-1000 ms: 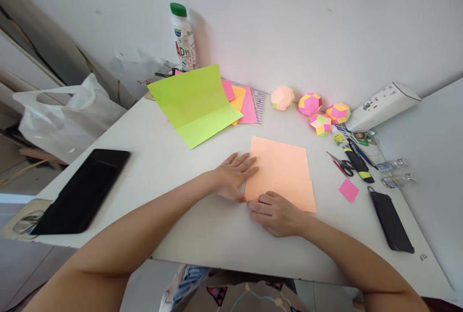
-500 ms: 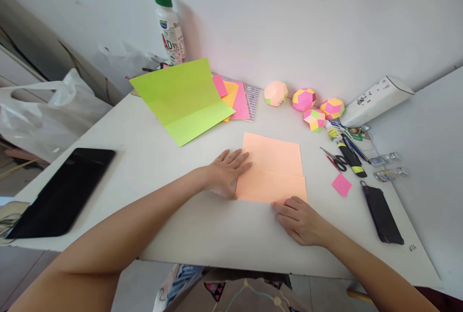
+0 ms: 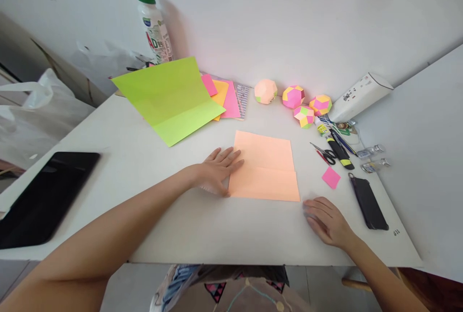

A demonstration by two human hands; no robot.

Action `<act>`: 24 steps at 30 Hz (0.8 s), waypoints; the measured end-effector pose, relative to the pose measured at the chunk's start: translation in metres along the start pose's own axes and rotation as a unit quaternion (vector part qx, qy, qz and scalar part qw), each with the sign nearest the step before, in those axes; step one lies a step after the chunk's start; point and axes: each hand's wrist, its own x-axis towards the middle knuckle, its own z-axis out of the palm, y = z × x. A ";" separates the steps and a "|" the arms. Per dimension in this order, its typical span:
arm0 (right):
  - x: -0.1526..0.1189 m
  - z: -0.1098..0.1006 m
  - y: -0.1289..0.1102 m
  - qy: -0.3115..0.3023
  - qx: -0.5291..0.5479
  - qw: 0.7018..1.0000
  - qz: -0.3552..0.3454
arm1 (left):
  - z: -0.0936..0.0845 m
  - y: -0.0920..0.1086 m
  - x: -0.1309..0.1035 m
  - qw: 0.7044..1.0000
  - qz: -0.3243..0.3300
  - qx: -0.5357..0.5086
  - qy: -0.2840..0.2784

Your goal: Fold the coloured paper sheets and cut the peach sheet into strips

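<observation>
A peach sheet of paper lies on the white table with a crosswise fold, its lower part doubled over. My left hand rests flat at the sheet's left edge, fingers spread and the fingertips on the paper. Just off the sheet's lower right corner is my right hand, loosely curved, thumb apart from the fingers, holding nothing. A small pink paper square lies above that hand. Scissors with black handles sit beyond the square.
A creased green sheet partly covers pink and orange papers. Several folded paper balls line the wall. A cutter, small bottles and a black pouch are at right. A black tablet lies left; a bottle stands behind.
My right hand has left the paper's lower edge and moved right, onto the table beside the corner. My left hand stays on the sheet. The whole view has shifted slightly.
</observation>
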 end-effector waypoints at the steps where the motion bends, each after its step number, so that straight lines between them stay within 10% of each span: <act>1: 0.005 0.002 -0.002 0.025 0.007 1.000 -0.003 | 0.000 -0.001 0.001 1.000 0.004 -0.001 0.004; 4: 0.035 0.017 -0.016 0.055 0.029 0.997 -0.049 | -0.001 -0.001 0.001 1.000 0.006 -0.004 0.001; 12: 0.126 0.067 -0.053 -0.134 -0.020 0.962 -0.238 | -0.007 0.001 0.000 1.000 0.001 -0.009 -0.012; 24: 0.140 0.073 -0.054 -0.171 -0.023 0.952 -0.252 | -0.008 0.001 0.001 0.999 -0.003 -0.006 -0.031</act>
